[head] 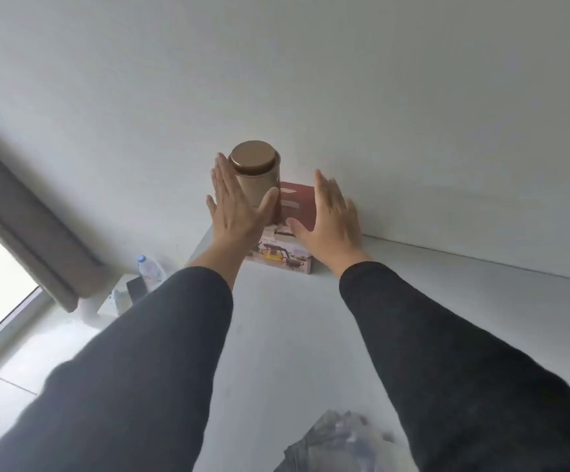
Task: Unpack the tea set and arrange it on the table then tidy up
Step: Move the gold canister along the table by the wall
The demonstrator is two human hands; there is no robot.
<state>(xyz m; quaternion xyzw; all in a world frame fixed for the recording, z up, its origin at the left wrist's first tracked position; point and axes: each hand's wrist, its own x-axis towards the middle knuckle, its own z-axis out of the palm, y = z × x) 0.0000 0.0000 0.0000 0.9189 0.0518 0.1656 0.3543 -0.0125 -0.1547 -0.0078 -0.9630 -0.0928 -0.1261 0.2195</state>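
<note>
A pink tea set box with a teapot picture stands at the far end of the white table, against the wall. A dark red box lies on top of it. A gold cylindrical tin with a round lid stands on the stack's left part. My left hand is open, fingers straight, its thumb against the tin's side. My right hand is open beside the red box's right end, holding nothing. Both arms wear dark sleeves.
A clear water bottle and a dark box sit on a low surface left of the table. A grey curtain hangs by the window at left. Crumpled clear plastic wrap lies at the table's near edge.
</note>
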